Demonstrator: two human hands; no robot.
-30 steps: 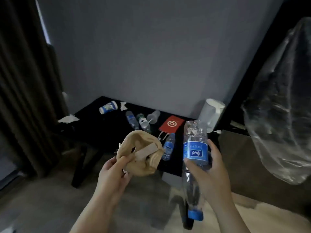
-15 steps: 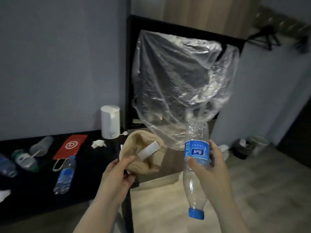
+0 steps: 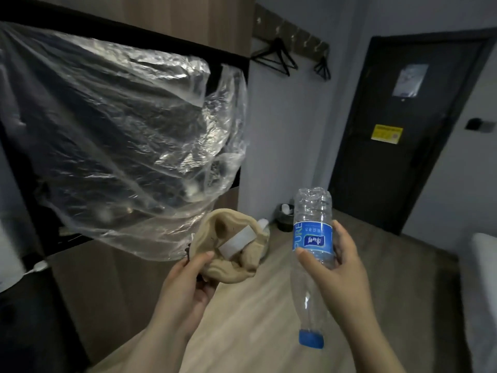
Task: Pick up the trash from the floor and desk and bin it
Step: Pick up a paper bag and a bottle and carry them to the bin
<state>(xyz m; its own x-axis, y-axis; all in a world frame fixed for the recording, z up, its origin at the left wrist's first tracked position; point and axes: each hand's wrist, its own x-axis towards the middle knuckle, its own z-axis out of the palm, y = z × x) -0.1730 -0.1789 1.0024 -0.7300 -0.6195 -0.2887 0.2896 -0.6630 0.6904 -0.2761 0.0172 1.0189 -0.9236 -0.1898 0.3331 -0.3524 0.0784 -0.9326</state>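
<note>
Head view: the left hand [image 3: 188, 289] is closed on the near edge of a beige wad [image 3: 234, 254], with the thumb on top and the fingers curled beneath. The wad is crumpled and soft-looking; I cannot tell what it is made of. A white strip [image 3: 236, 242] lies slantwise across its upper face.

The right hand [image 3: 341, 270] is wrapped round a clear bottle [image 3: 312, 238], thumb on the front of the blue label and fingers behind it. The bottle is upside down and a little tilted, with its dented base up and its blue cap [image 3: 311, 338] hanging below the hand. It looks empty. Wad and bottle are held side by side above the wooden floor [image 3: 242, 332], apart from each other.

Between them and farther off, a small dark bin [image 3: 285, 218] stands on the floor against the pale wall, with something white inside. A white scrap [image 3: 263, 223] shows just left of it, partly hidden by the wad.

To the left, a large clear plastic sheet [image 3: 121, 144] hangs crumpled over a dark frame, and its lower edge reaches down behind the wad. Black hangers [image 3: 274, 56] hang from a rail high on the wall. A dark door [image 3: 408, 130] at the right carries a yellow notice [image 3: 386, 134].
</note>
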